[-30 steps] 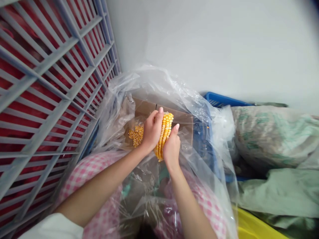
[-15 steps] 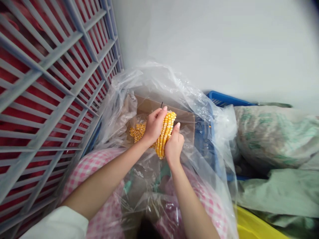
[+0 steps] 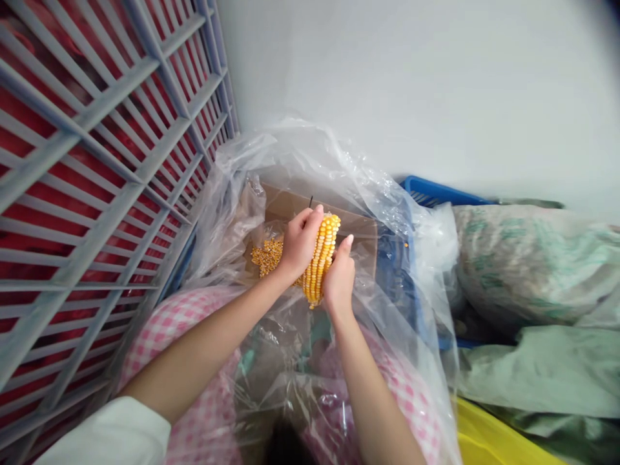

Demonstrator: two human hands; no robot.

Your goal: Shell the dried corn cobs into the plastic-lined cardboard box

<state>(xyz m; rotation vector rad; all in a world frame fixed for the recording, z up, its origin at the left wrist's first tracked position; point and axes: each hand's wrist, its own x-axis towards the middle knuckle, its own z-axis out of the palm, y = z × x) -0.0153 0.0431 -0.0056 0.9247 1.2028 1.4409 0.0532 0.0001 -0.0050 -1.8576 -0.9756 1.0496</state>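
A yellow ear of corn (image 3: 320,263) stands tilted between my two hands over a clear plastic bag. My left hand (image 3: 300,242) is closed round its left side, thumb near the top. Against its lower right side, my right hand (image 3: 339,276) is closed with the thumb raised; its fingertips are hidden behind the ear. A thin dark spike (image 3: 311,201) pokes up behind my left hand; which hand holds it, I cannot tell. Loose corn kernels (image 3: 267,257) lie in a heap inside the bag, left of my left hand.
The clear plastic bag (image 3: 310,139) spreads over my knees and a blue crate (image 3: 436,192). Cardboard (image 3: 285,203) shows inside. A grey slatted plastic crate (image 3: 109,123) rises close on the left. At right are a stuffed white sack (image 3: 527,265), greenish cloth (image 3: 547,368) and something yellow (image 3: 494,436).
My hands and the ear stay nearly in place. My right hand has shifted slightly up beside the ear, and the whole view has moved a little.
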